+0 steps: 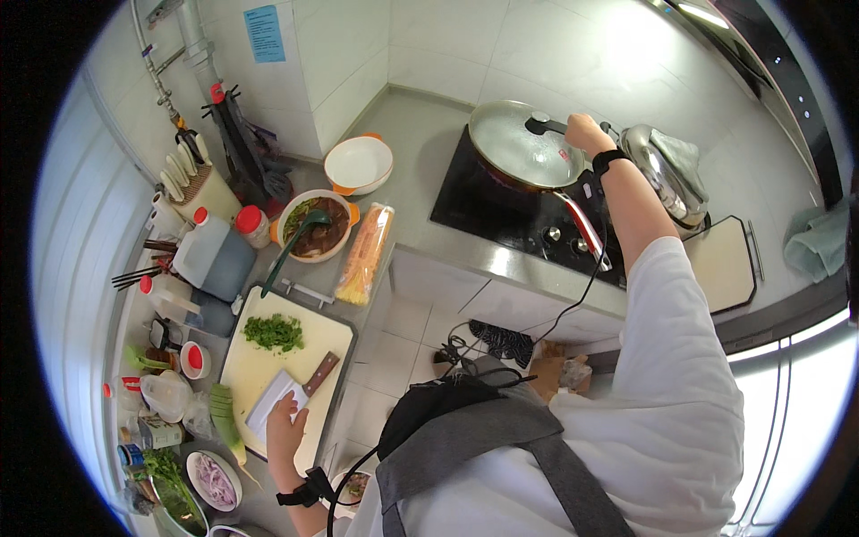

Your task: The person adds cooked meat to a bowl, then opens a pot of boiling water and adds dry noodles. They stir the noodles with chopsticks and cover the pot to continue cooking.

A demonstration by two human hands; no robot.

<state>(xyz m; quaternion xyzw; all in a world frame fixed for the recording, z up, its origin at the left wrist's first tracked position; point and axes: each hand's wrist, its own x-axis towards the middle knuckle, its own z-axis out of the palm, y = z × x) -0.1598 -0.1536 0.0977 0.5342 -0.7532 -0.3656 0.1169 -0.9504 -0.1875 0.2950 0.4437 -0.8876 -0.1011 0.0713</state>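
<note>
At the stove, my right hand (589, 136) is closed around the end of the black handle of a glass lid (506, 148). The lid covers a frying pan with a red handle (582, 228), and its glass looks fogged. My left hand (286, 431) hovers by the blade of a cleaver (278, 397), fingers apart and holding nothing; whether it touches the blade I cannot tell. The cleaver has a wooden handle and lies on a cream cutting board (246, 367). Chopped green herbs (274, 332) form a small pile on the same board.
Beyond the board stand a bowl of brown food (344, 246) with a green ladle (291, 246), a white bowl (359, 165) and packaged noodles (365, 255). Jugs (215, 259), a knife block (201, 192) and sliced onion (215, 481) line the left. A steel pot (662, 174) sits right of the pan; a cable (586, 291) hangs down.
</note>
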